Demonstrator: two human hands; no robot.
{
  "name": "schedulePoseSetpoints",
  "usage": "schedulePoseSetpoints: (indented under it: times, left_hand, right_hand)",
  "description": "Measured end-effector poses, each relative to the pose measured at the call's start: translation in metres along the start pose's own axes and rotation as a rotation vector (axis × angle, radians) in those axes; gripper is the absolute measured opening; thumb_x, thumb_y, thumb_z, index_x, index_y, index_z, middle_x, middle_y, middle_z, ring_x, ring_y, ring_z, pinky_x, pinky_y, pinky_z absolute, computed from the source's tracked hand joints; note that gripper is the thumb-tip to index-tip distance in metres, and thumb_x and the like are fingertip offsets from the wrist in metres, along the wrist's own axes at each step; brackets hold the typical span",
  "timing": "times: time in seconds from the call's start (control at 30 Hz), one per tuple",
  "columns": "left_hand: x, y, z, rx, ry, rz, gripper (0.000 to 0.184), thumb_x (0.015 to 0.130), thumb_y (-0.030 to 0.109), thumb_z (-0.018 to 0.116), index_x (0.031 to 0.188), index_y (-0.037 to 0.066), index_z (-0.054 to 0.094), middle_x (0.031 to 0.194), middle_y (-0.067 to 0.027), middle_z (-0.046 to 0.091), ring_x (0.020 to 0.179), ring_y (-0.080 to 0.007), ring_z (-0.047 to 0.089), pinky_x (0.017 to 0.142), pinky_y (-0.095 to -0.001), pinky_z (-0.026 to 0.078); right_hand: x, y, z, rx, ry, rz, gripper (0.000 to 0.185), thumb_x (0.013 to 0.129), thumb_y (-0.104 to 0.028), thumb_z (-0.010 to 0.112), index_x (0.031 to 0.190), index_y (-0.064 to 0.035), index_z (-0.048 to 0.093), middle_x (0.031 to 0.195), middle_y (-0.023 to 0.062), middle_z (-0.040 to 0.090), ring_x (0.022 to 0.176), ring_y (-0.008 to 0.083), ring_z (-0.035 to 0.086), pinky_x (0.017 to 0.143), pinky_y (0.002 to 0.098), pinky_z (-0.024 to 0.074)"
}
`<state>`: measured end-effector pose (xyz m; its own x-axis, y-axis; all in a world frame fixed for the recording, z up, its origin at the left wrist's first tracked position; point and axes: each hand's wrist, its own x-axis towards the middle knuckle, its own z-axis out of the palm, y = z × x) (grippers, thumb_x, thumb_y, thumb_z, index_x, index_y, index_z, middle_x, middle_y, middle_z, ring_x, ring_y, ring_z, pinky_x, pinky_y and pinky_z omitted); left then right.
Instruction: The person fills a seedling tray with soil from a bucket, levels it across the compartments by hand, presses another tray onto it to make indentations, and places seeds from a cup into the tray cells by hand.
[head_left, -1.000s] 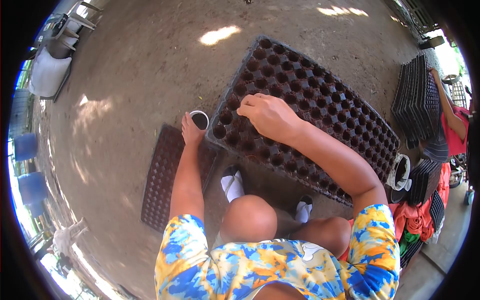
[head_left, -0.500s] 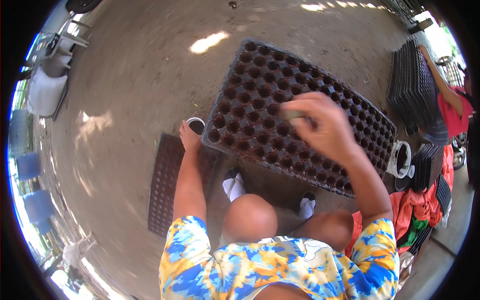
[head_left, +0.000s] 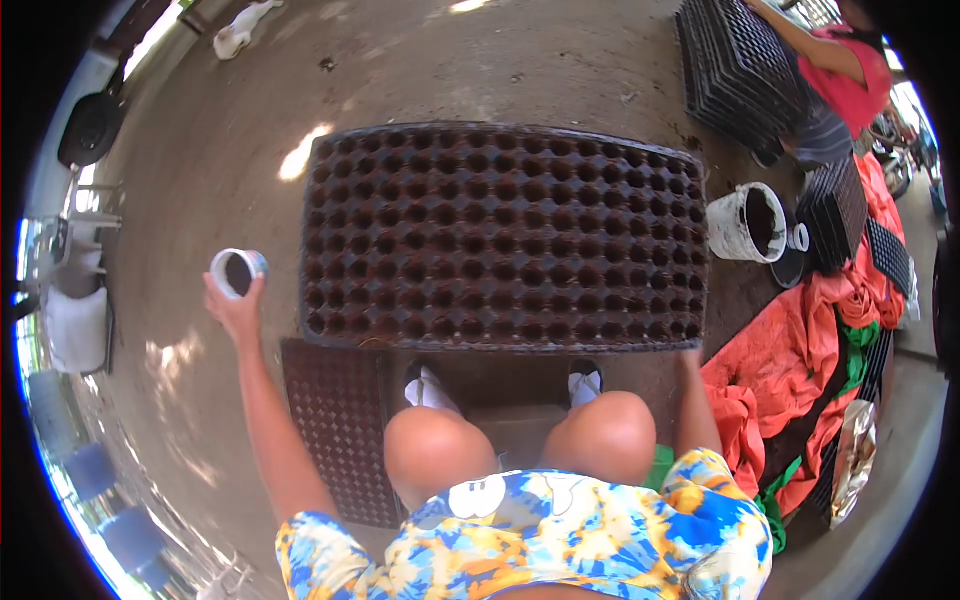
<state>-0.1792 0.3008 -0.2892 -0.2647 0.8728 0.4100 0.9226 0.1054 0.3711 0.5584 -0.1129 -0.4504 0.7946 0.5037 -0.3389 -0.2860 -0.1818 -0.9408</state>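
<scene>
My left hand [head_left: 235, 308] is wrapped round a small white cup [head_left: 259, 266] with dark stuff inside. It is held out to the left, apart from the tray. A large black seedling tray [head_left: 500, 347] lies across in front of my knees, its many round cells showing dark brown inside. At the tray's near right corner is my right hand [head_left: 688, 362], mostly hidden by the edge, so its fingers do not show. Below the left end of the big tray lies a second, reddish-brown cell tray [head_left: 335, 430].
To the right stands a white bucket [head_left: 735, 222] with dark residue. Beyond it, a person in a red shirt [head_left: 845, 80] touches a tall stack of black trays [head_left: 735, 75]. An orange tarp [head_left: 780, 345] spreads at right. A white animal [head_left: 240, 30] lies at the far left.
My right hand has gone from above the tray to its near right corner. My left hand has moved the cup leftward, away from the tray. The view has turned, and the tray now appears straight.
</scene>
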Motion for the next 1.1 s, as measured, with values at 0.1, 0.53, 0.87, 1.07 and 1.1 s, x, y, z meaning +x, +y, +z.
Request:
schedulePoseSetpoints:
  times: [0.1, 0.53, 0.87, 1.07, 1.1]
  left_hand:
    - [0.016, 0.091, -0.049, -0.193, -0.084, 0.039, 0.098, 0.067, 0.031, 0.082, 0.143, -0.001, 0.029, 0.138, -0.0228, 0.032, 0.129, -0.0361, 0.033, 0.108, -0.0422, 0.029]
    - [-0.101, 0.433, -0.078, -0.821, -0.634, 0.513, 0.107, 0.059, 0.033, 0.084, 0.142, -0.004, 0.027, 0.130, -0.0188, 0.035, 0.123, -0.0311, 0.040, 0.106, -0.0379, 0.033]
    - [-0.167, 0.463, -0.062, -0.772, -0.745, 0.736, 0.107, 0.056, 0.021, 0.081, 0.146, 0.006, 0.025, 0.134, -0.0202, 0.034, 0.121, -0.0385, 0.037, 0.102, -0.0438, 0.034]
    - [-0.162, 0.458, -0.048, -0.843, -0.673, 0.781, 0.108, 0.052, 0.020, 0.086, 0.144, 0.004, 0.031, 0.137, -0.0197, 0.036, 0.126, -0.0356, 0.039, 0.103, -0.0418, 0.035]
    - [-0.161, 0.458, -0.044, -0.906, -0.645, 0.769, 0.108, 0.051, 0.021, 0.086, 0.143, 0.004, 0.032, 0.138, -0.0203, 0.036, 0.126, -0.0362, 0.039, 0.103, -0.0419, 0.035]
  right_hand:
    - [-0.043, -0.027, 0.127, 0.319, -0.171, -0.018, 0.024, 0.080, -0.009, 0.065, 0.104, -0.0034, 0.066, 0.091, 0.0041, 0.066, 0.079, 0.0157, 0.061, 0.073, 0.0294, 0.0498]
    - [-0.019, 0.020, 0.017, -0.625, 0.094, 0.173, 0.026, 0.079, -0.008, 0.068, 0.104, -0.0010, 0.065, 0.095, 0.0055, 0.067, 0.086, 0.0164, 0.062, 0.080, 0.0294, 0.0494]
    - [-0.053, -0.278, 0.143, -0.179, -0.010, -0.397, 0.029, 0.095, -0.020, 0.055, 0.119, -0.0051, 0.059, 0.111, 0.0058, 0.061, 0.084, 0.0082, 0.056, 0.075, 0.0231, 0.0464]
    - [-0.093, -0.276, 0.251, -0.206, -0.571, -0.523, 0.031, 0.094, -0.015, 0.055, 0.121, 0.0000, 0.057, 0.115, 0.0075, 0.054, 0.098, 0.0127, 0.055, 0.087, 0.0248, 0.0440]
    - [-0.093, -0.269, 0.256, -0.159, -0.541, -0.499, 0.031, 0.094, -0.014, 0.055, 0.121, 0.0003, 0.057, 0.115, 0.0077, 0.053, 0.099, 0.0129, 0.055, 0.086, 0.0249, 0.0440]
